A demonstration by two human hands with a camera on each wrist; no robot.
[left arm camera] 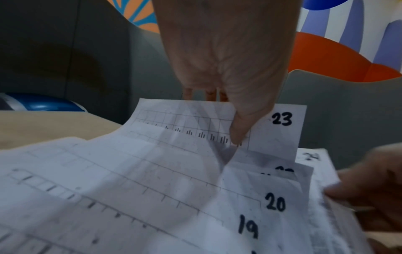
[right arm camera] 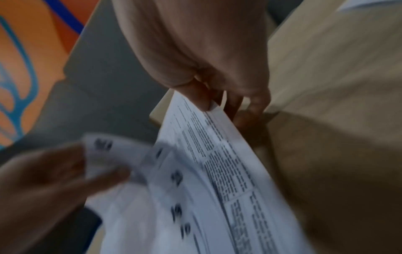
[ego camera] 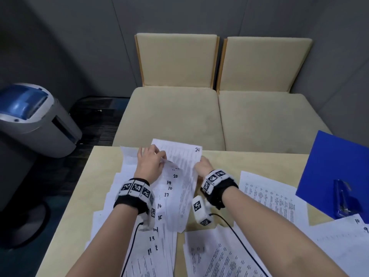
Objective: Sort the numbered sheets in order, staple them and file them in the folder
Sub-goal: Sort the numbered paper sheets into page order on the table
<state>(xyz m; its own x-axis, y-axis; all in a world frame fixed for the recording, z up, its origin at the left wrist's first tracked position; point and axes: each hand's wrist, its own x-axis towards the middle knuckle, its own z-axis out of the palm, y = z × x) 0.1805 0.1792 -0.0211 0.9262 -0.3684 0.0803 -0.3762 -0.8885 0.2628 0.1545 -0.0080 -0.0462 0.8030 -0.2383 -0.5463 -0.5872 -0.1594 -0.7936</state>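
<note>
A fanned row of numbered white sheets (ego camera: 159, 212) runs down the middle of the beige table (ego camera: 79, 206), showing numbers from 11 up to 20. My left hand (ego camera: 150, 162) pinches sheet 23 (left arm camera: 280, 130), thumb on top and fingers behind, lifting its upper edge. My right hand (ego camera: 202, 166) pinches the right edge of sheet 24 (ego camera: 179, 156), which stands raised at the far end of the fan. In the right wrist view that edge (right arm camera: 215, 110) sits between thumb and fingers. A blue folder (ego camera: 337, 172) lies at the right with a blue stapler (ego camera: 344, 198) on it.
More printed sheets (ego camera: 273, 198) lie spread over the right and near side of the table, numbers 10 and 9 showing by the folder. Two beige chairs (ego camera: 175, 108) stand behind the table. A grey and blue shredder (ego camera: 32, 116) stands on the floor at the left.
</note>
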